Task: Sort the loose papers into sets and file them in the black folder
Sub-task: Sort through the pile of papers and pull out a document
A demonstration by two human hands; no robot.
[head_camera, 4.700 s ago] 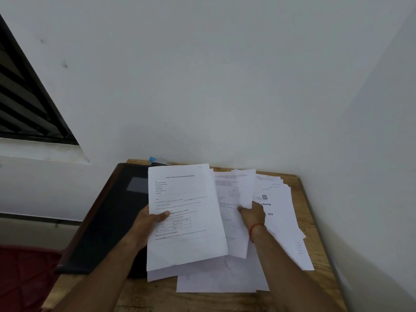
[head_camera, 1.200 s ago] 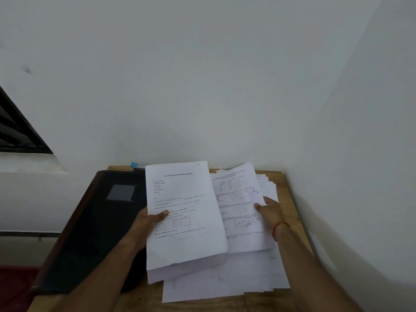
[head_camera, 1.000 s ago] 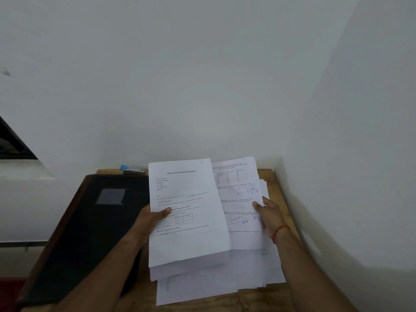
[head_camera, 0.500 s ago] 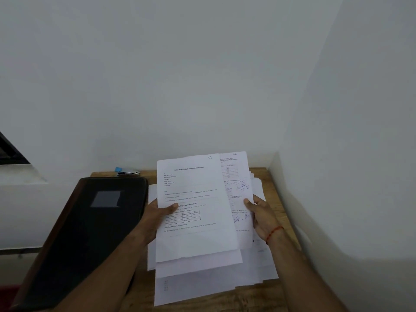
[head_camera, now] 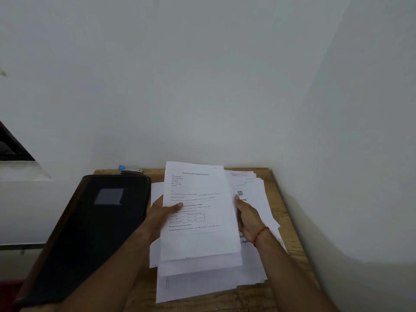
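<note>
I hold a stack of printed white papers above the small wooden table. My left hand grips the stack's left edge, thumb on the top sheet. At the stack's right edge, my right hand holds the sheets from the side. More loose papers lie spread on the table under and to the right of the stack. The closed black folder lies on the table's left side, beside my left forearm.
A small stapler with a blue end lies at the table's back edge behind the folder. White walls close the back and right sides. A dark window shows at the far left.
The sheet my right hand held out to the right has come in behind the left hand's stack. Both hands now hold one stack, shifted slightly right of the folder.
</note>
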